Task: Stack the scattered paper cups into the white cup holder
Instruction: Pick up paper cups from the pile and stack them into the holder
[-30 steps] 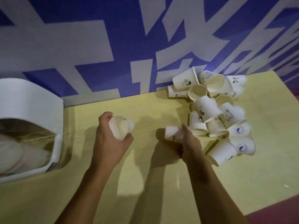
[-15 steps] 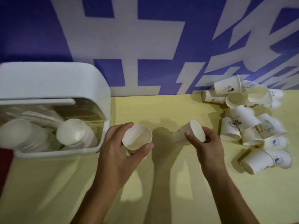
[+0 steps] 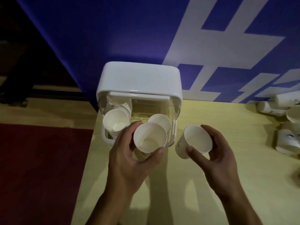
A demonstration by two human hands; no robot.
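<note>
Noted yellow table point(image 3: 243, 176), white cup holder point(image 3: 139, 78) centred, 2 stacks point(image 3: 116, 120) inside. Found left hand point(image 3: 129, 168) curled round 1 paper cup point(image 3: 150, 140) at holder's mouth, right hand point(image 3: 222, 159) gripping 2nd paper cup point(image 3: 198, 138) beside. Brought both from pile point(image 3: 285, 142) within last second; judged nesting next.

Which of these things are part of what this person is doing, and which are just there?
In the job: white cup holder; stacked cups inside it; left hand gripping one paper cup; right hand gripping another cup; scattered cups at the right edge.
Just there: yellow table; blue-and-white wall; red floor.
</note>
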